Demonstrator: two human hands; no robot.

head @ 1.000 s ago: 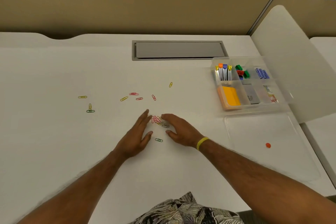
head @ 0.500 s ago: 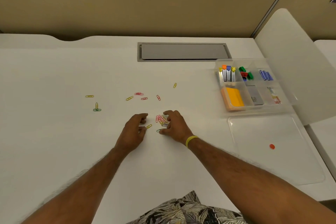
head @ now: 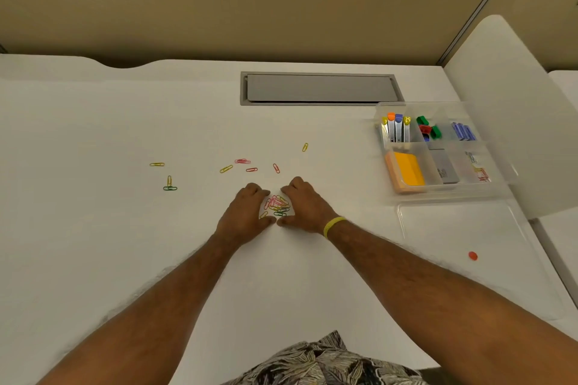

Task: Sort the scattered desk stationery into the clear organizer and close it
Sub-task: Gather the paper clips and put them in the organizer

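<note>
1. desk (head: 125, 259): white; all items are carried on it.
2. clear organizer (head: 444, 197): stood open at the right rear of the desk, compartments partly filled. its lid (head: 469, 291) is laid flat just in front of it.
3. left hand (head: 247, 212) and right hand (head: 305, 208): set down at desk centre, fingers curled, thumbs nearly touching, both cupped round the clip pile (head: 277, 206).
4. clip pile: enclosed between both hands, on the desk.
5. loose clips (head: 242, 161): scattered beyond and left of the hands.
6. red pin (head: 473, 256): seen on the lid.

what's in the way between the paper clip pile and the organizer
Nothing visible: only bare desk lies between the paper clip pile and the open organizer. The right hand cupping the pile is on that side.
</note>
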